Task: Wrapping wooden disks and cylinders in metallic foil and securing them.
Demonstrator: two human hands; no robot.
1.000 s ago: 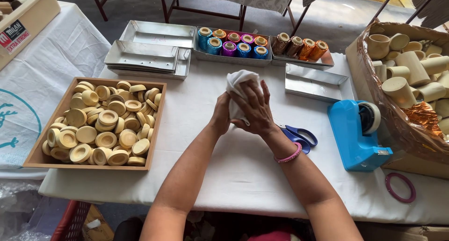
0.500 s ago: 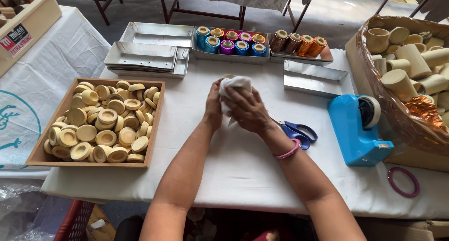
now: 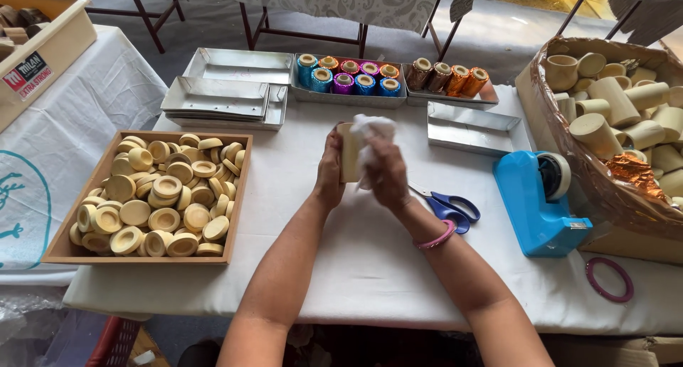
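Holding a pale wooden cup (image 3: 348, 152) upright above the counter (image 3: 356, 260), the left hand (image 3: 329, 169) has its grip clenched round it, steadying it while the right hand (image 3: 386, 173) grasps a white cloth (image 3: 370, 128) pressed against it, scissors (image 3: 447, 205) lying nearby.

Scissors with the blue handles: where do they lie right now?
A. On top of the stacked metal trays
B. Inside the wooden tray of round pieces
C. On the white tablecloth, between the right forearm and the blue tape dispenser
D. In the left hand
C: the scissors lie flat on the tablecloth, just beside the right forearm, with the blue tape dispenser on their far side.
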